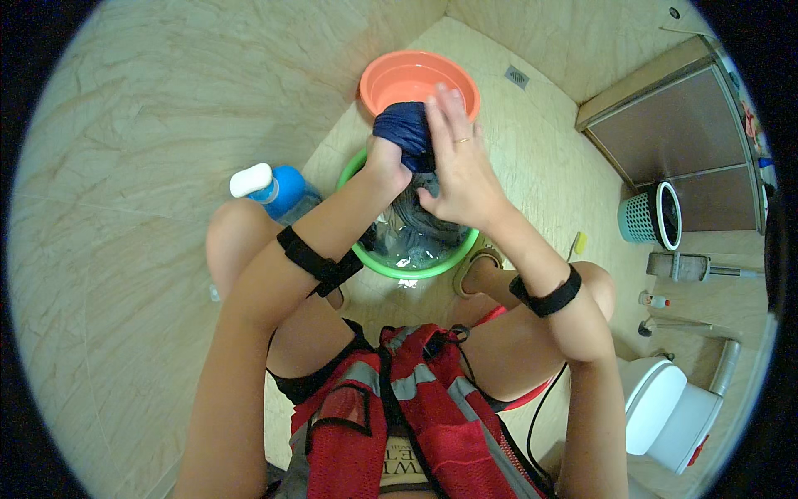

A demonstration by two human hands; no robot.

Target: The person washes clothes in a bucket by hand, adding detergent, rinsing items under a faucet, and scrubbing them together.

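Observation:
A bunched dark blue wet cloth [404,131] is gripped in my left hand [388,163], above the far part of a green basin [416,273]. My right hand [460,162] lies against the cloth's right side with its fingers stretched out and the thumb apart. Dark clothes [430,218] soak in water in the green basin between my feet. Just beyond it stands an orange basin [419,62], partly hidden by the cloth and my right fingers. What the orange basin holds is hard to tell.
A blue bottle [288,190] with a white top stands at the left wall. On the right are a yellow-headed brush [580,242], a teal basket [637,217], and a toilet [658,402]. A floor drain [517,77] lies beyond the basins.

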